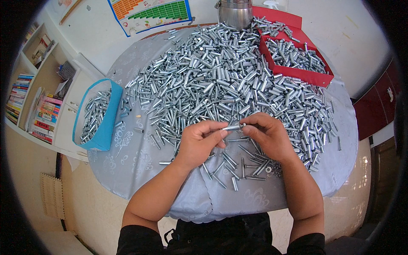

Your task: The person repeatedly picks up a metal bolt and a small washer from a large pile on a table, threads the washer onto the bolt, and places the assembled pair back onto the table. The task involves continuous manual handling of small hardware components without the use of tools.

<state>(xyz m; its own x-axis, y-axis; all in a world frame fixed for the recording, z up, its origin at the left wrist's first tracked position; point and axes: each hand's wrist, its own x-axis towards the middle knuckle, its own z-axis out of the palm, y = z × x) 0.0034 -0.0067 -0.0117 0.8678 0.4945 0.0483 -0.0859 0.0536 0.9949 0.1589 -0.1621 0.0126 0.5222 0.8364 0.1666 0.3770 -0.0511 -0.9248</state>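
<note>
Steel pot (234, 12) cut off at top edge; small washers (272, 171) barely distinguishable.

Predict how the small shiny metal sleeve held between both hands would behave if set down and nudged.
The small shiny metal sleeve looks round and smooth, so it would probably roll. It seems rigid, unlikely to bend. Both hands, left hand and right hand, pinch it easily, suggesting lightness.

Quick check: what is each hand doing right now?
Left hand: closed, pinching a small metal sleeve.
Right hand: closed on the same sleeve's other end.
</note>
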